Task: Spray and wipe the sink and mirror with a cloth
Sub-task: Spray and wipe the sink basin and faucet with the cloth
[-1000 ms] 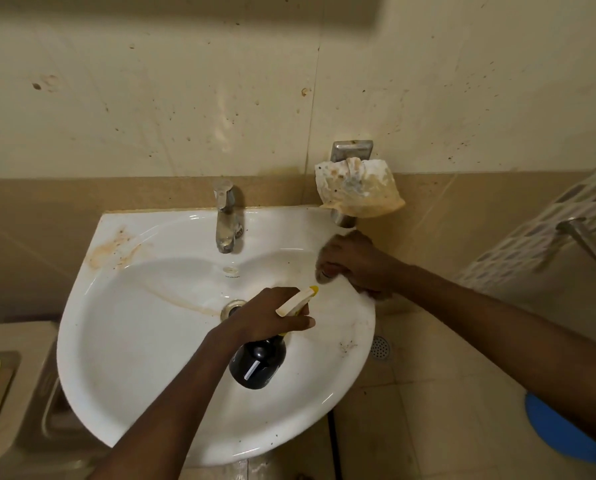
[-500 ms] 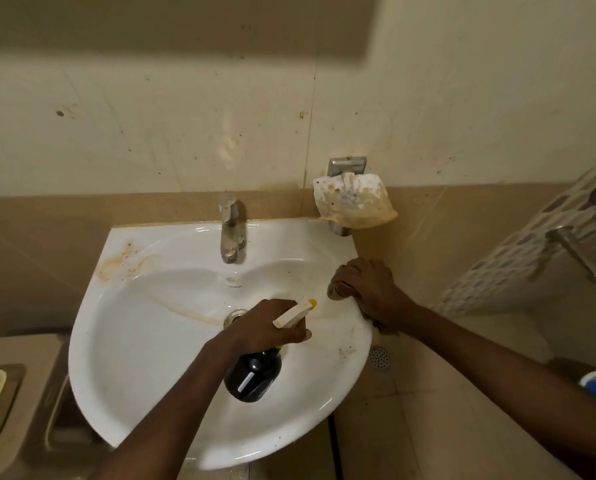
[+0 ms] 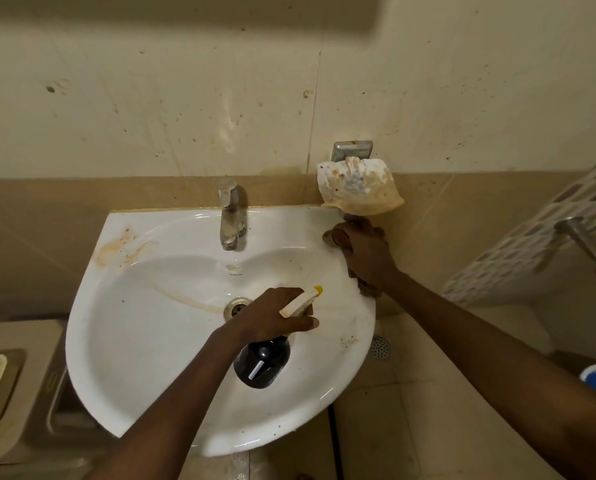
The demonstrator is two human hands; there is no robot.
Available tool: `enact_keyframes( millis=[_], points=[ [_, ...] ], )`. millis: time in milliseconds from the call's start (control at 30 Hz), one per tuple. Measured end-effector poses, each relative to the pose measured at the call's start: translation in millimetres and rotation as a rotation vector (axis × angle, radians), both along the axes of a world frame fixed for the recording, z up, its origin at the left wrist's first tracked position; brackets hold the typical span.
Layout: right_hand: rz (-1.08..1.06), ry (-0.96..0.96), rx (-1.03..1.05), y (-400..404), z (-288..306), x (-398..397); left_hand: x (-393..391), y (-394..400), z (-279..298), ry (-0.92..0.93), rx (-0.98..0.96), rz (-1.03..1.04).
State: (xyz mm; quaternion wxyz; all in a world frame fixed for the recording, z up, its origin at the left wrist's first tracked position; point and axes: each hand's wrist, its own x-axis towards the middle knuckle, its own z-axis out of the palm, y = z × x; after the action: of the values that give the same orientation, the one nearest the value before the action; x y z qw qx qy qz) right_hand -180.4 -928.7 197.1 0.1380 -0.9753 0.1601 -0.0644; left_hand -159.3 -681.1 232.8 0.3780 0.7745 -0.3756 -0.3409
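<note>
1. risk: the right hand (image 3: 362, 251) is working at the far right rim of the white ceramic wall-hung sink (image 3: 144, 327), right under the stained, crusted soap dish on its metal wall bracket (image 3: 358, 185). a push upward could knock the dish or drag its grime back onto the rim.
2. risk: the left hand (image 3: 272, 317) grips the dark round spray bottle with the cream trigger and yellow nozzle tip (image 3: 262, 362) over the basin, nozzle aimed toward the right hand. a squeeze now likely wets the knuckles, not the stain.
3. risk: only a small dark bit of the cloth (image 3: 367, 287) shows under the right hand, whose fingers are curled over it; looks balled up, so i'd expect narrow coverage and smearing.
4. sink state: fixed to the tan tiled wall, chrome tap (image 3: 230, 216) at the back centre, drain (image 3: 236, 306) just left of the left hand. brown rust-like patch at the back left corner, a brown streak running to the drain, specks on the front right rim. still dirty.
5. mirror: not in view.
</note>
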Motion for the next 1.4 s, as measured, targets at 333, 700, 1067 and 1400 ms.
enact_keyframes(
  millis=[333, 700, 1067, 1400],
  points=[
    [0.127, -0.117, -0.06, 1.1, 11.4, -9.9, 6.9, -12.0, 4.6, 0.053, 0.056, -0.126],
    [0.259, -0.08, 0.03, 5.8, 16.8, -41.9, 1.4, -23.8, 18.5, 0.067, 0.12, -0.266],
    [0.244, -0.126, 0.046, 20.6, 17.6, -71.5, -9.1, -12.7, 3.7, 0.122, 0.226, -0.322],
    [0.215, -0.047, 0.075, 51.2, 10.8, -122.0, -13.8, -0.7, 17.5, 0.063, 0.266, -0.399]
  ],
)
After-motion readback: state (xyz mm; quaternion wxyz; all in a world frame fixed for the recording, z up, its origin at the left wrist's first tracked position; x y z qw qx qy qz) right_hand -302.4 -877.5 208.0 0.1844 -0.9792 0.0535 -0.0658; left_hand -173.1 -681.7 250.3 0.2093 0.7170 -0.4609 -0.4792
